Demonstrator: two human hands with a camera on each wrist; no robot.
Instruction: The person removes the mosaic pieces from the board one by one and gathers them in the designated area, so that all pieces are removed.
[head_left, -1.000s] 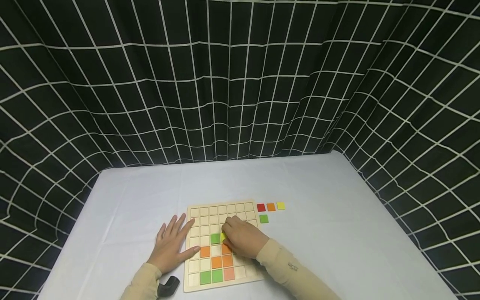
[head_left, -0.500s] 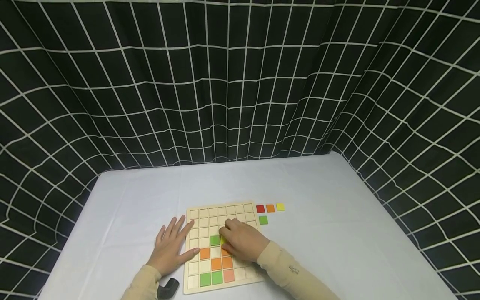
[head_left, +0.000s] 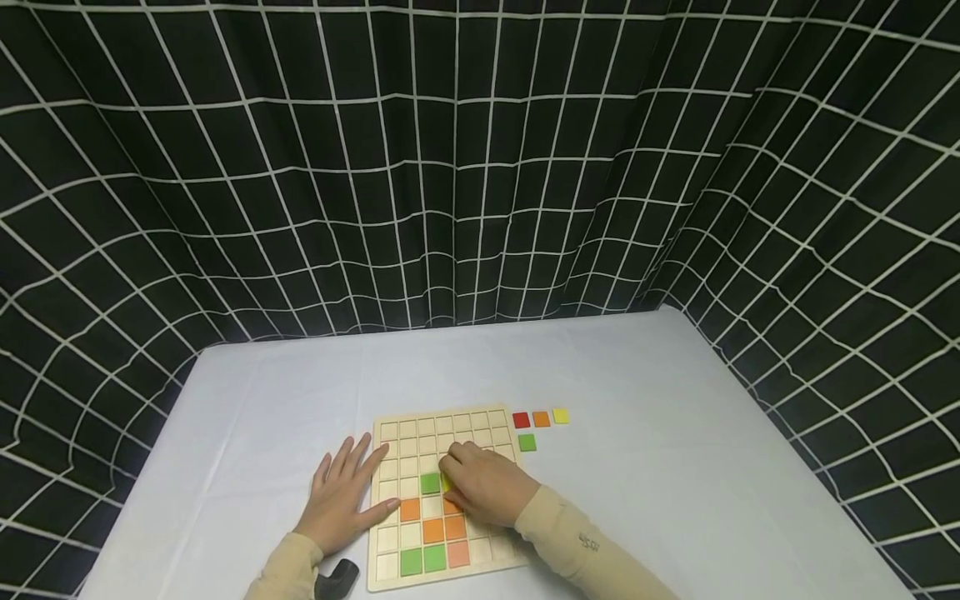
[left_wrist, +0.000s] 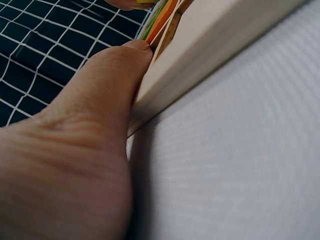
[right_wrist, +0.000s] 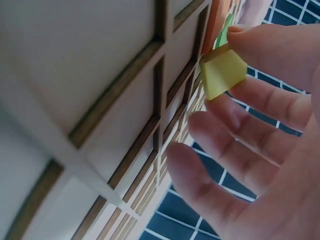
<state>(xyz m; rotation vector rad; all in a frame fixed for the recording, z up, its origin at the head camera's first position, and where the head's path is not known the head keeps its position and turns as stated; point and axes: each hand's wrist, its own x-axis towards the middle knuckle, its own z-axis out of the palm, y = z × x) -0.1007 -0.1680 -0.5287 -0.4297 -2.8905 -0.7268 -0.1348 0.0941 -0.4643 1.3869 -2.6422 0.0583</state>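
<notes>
A wooden grid board (head_left: pixel 386 575) with shallow square cells lies on the white table. My right hand (head_left: pixel 491 485) is over its middle and pinches a yellow square tile (right_wrist: pixel 223 72) between thumb and fingers, the tile tilted against the grid in the right wrist view. My left hand (head_left: pixel 339 496) lies flat with fingers spread at the board's left edge, its thumb touching the rim. Set in cells are a green tile (head_left: pixel 430 483), an orange tile (head_left: pixel 409 509), more orange tiles and a pink tile (head_left: pixel 458 553). The right hand partly hides the cells under it.
Right of the board lie a red tile (head_left: pixel 521 420), a loose orange tile (head_left: pixel 542 419), a second yellow tile (head_left: pixel 561 416) and a loose green tile (head_left: pixel 527 442). A black device (head_left: pixel 337 578) sits by the left wrist. A dark gridded curtain (head_left: pixel 480 167) surrounds the table.
The right hand has shifted very slightly left over the same cell, still pinching the yellow tile. The left hand stays put, and the whole head view has tilted up a little.
</notes>
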